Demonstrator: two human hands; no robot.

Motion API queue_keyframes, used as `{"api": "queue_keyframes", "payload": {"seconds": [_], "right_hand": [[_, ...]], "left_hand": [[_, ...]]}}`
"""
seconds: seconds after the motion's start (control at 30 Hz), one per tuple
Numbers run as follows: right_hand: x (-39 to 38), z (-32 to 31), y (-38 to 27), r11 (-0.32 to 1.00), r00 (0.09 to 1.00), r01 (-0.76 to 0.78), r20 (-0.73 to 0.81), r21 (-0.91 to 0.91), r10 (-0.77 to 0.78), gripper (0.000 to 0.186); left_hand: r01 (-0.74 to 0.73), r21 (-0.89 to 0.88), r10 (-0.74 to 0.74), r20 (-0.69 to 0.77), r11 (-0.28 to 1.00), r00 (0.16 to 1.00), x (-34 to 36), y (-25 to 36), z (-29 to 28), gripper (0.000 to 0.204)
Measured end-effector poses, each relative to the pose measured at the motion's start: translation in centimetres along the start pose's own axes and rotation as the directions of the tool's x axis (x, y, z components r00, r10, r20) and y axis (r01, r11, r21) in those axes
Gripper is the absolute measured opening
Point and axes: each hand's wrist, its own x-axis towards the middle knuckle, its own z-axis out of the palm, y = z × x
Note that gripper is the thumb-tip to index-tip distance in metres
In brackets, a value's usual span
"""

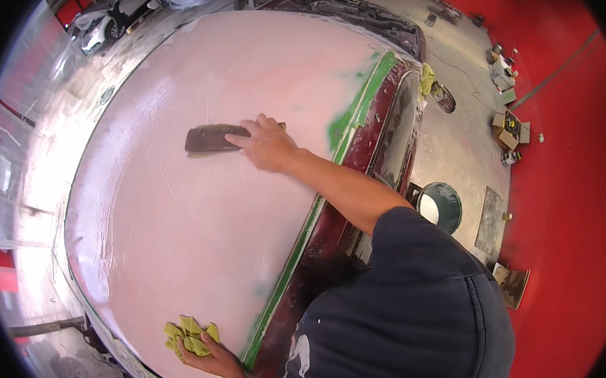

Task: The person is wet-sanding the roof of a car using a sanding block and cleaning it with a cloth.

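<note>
My right hand [267, 146] grips a long dark sanding block [209, 139], lying flat on the middle of a wide pale pink car panel [155, 200] with wet-looking streaks. Down near the bottom edge, my left hand [210, 359] holds a crumpled yellow-green cloth [191, 330] on the same panel. Green edging [275, 285] runs along the panel's right side, beside glossy maroon bodywork [325, 226].
A dark bucket [448, 207] with pale contents stands on the floor at right, near cardboard boxes [505, 136] and cans along a red wall [568, 221]. Another yellow-green cloth [427, 78] hangs at the car's corner. A parked car [99, 34] is at upper left.
</note>
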Motion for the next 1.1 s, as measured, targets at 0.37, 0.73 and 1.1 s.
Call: {"api": "queue_keyframes", "payload": {"seconds": [0.37,0.73,1.1], "right_hand": [[-17.9,-1.8,-16.2,0.822,0.931,0.245,0.112,0.513,-0.347,0.056],[-32.4,-9.8,-6.7,-0.219,0.917,-0.399,0.394,0.891,-0.065,0.057],[-50.5,-13.6,-3.0,-0.39,0.742,-0.353,0.508,0.851,0.437,0.052]], "left_hand": [[-0.089,0.012,0.09,-0.022,0.996,0.996,1.7,-1.3,0.7,0.059],[-0.056,0.017,0.058,-0.113,0.998,0.992,3.2,-4.0,2.3,0.063],[0.01,-0.684,0.244,0.273,0.729,0.931,-5.9,10.7,-0.4,0.054]]}}
